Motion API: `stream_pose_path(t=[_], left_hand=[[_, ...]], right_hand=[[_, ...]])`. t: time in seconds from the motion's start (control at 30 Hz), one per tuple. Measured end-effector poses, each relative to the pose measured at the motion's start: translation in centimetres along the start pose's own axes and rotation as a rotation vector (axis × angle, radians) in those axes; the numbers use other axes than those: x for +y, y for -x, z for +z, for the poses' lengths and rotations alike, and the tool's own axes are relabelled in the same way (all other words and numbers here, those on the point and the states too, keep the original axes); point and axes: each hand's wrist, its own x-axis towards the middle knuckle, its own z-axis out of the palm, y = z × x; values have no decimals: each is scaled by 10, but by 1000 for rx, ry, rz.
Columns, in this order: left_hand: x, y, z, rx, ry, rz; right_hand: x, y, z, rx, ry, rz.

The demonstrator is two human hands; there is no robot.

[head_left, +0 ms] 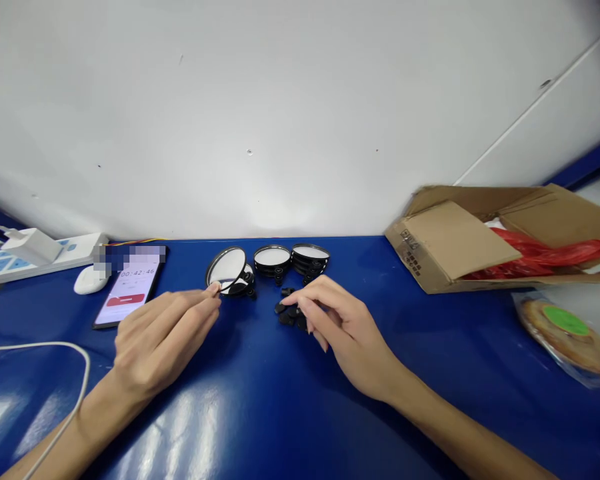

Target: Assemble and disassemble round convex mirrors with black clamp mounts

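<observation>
My left hand (pixel 167 337) pinches the rim of a round black-framed mirror (pixel 226 268) between thumb and fingertips. That mirror is tilted up above other round mirrors, which it partly hides. Two more stacks of such mirrors stand to the right, a middle stack (pixel 273 259) and a right stack (pixel 311 256), each with small black fittings on the front edge. My right hand (pixel 347 333) is over a small heap of black plastic pieces (pixel 289 317). Its index finger reaches to the heap, with a gap to the thumb; some pieces are hidden beneath the fingers.
A phone (pixel 130 285) showing a timer lies at left, beside a white earbud case (pixel 91 280) and a power strip (pixel 80 248). A white cable (pixel 83 380) crosses my left wrist. At right are an open cardboard box (pixel 430 250) holding red plastic and a wrapped round item (pixel 570 333).
</observation>
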Motion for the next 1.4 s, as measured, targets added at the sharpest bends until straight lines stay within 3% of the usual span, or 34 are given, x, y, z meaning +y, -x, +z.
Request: stream_pose_path(t=[0.1, 0.23, 0.33, 0.43, 0.57, 0.67, 0.77, 0.87, 0.93, 1.03, 1.2, 1.4], left_hand=[[15, 8, -7, -40, 83, -14], [37, 22, -14, -179, 295, -138], [41, 24, -19, -252, 348, -135], [40, 18, -20, -367, 382, -4], [44, 8, -7, -91, 368, -129], [49, -1, 2, -9, 387, -323], [47, -9, 5, -32, 630, -657], [41, -18, 5, -213, 994, -914], [39, -23, 6, -368, 1301, -1009], [42, -27, 9, -466, 1482, -1046], [45, -24, 11, -376, 1458, -1073], [39, -25, 10, -263, 1364, -1047]], right_hand=[[-8, -2, 4, -163, -436, 290], [-13, -2, 9, -335, -690, 392], [-15, 2, 12, -362, -636, 380], [-14, 6, 14, -311, -491, 347], [-14, 8, 14, -272, -347, 277], [-18, 8, 10, -262, -204, 227], [-24, 7, 5, -313, -55, 167], [-24, 4, 1, -402, 19, 86], [-21, 3, 0, -439, 60, 37], [-14, 4, 0, -431, 113, -7], [-13, 8, -3, -230, 2, -7], [-16, 6, -9, -222, -168, 102]])
